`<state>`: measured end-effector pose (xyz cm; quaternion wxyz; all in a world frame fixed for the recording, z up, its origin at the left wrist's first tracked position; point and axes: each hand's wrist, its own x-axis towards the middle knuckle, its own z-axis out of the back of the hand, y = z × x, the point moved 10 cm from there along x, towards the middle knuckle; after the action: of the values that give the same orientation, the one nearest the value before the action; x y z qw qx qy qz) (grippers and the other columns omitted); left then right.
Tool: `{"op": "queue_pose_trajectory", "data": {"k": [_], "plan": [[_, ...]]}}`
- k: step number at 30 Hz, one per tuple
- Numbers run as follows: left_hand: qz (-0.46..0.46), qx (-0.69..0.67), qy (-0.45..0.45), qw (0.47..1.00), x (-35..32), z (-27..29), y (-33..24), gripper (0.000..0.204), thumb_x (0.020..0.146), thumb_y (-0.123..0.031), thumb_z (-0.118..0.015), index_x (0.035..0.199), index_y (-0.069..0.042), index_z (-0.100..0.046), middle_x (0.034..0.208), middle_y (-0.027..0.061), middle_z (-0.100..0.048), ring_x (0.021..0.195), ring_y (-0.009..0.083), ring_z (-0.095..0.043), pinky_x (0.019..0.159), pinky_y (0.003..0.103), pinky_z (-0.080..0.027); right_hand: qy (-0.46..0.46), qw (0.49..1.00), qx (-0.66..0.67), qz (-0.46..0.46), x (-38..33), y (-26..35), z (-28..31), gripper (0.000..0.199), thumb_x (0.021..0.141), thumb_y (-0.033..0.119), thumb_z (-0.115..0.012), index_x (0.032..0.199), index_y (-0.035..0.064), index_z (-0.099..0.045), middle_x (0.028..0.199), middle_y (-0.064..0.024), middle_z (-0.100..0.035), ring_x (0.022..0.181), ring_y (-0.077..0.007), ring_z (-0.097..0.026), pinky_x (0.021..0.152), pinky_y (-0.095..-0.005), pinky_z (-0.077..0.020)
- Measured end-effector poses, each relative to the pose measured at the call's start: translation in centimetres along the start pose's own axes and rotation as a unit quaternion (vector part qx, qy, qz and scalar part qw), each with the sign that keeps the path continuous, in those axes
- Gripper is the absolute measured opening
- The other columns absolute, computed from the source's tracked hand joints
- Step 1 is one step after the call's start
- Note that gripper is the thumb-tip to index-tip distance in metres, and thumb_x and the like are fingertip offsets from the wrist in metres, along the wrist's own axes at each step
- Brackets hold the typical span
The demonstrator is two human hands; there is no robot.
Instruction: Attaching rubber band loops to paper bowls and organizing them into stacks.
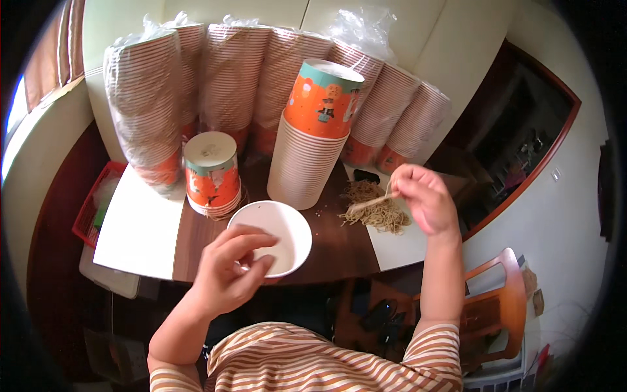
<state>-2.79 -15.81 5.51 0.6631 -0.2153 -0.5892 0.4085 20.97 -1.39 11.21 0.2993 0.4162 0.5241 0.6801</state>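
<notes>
A white paper tub (294, 228) sits near the table's front edge, its mouth tilted toward me. My left hand (232, 268) is over its near left side, fingers curved and thumb apart, with nothing seen between them. Raised at the right, my right hand (424, 196) pinches a thin tan string (372, 203) that stretches down to the left. Below it lies a tangled pile of tan strings (385, 217). Left of the tub, a short upside-down stack of orange and green paper tubs (212, 173) has tan strings at its base.
A tall stack of upside-down tubs (310, 160) rises mid-table. Behind it, several plastic-wrapped stacks (232, 78) line the wall. A red basket (85, 219) is at the left, a wooden chair (506, 300) at the right. A small black object (366, 176) lies behind the strings.
</notes>
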Motion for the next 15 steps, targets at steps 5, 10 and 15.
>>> {"op": "queue_pose_trajectory", "data": {"k": [5,10,15], "plan": [[0.074,-0.100,0.121,0.985,0.4,-5.4,-0.6,0.030,0.084,-0.015,-0.067,0.110,-0.002,-0.060,0.092,0.0067,-0.057,0.061,0.0069,-0.048,0.055,0.021,-0.041,0.108,0.992,-0.050,-0.041,-4.5,-0.4,-8.1,0.011,0.080,0.007,-0.057,0.072,-0.0011,-0.057,0.081,-0.0040,-0.053,0.074,-0.0099,-0.046,0.069,-0.0229,-0.0360],[0.014,-0.156,0.173,0.972,-1.1,-8.6,-1.2,0.019,0.088,-0.019,-0.063,0.088,0.001,-0.060,0.086,0.0072,-0.056,0.068,0.0111,-0.052,0.062,0.025,-0.043,0.157,0.985,-0.060,-0.023,-7.1,-1.7,-11.4,0.007,0.084,0.006,-0.059,0.081,-0.0002,-0.059,0.081,-0.0003,-0.052,0.075,-0.0065,-0.048,0.070,-0.0208,-0.0385],[0.032,-0.179,0.187,0.965,-5.0,-6.8,0.6,0.015,0.092,-0.014,-0.058,0.092,0.000,-0.064,0.082,0.0037,-0.060,0.077,0.0098,-0.054,0.068,0.024,-0.044,0.072,0.988,0.137,-0.009,-8.4,-3.4,-8.0,0.009,0.083,0.009,-0.051,0.078,0.0023,-0.054,0.085,-0.0085,-0.058,0.080,-0.0153,-0.054,0.078,-0.0285,-0.0434]]}}
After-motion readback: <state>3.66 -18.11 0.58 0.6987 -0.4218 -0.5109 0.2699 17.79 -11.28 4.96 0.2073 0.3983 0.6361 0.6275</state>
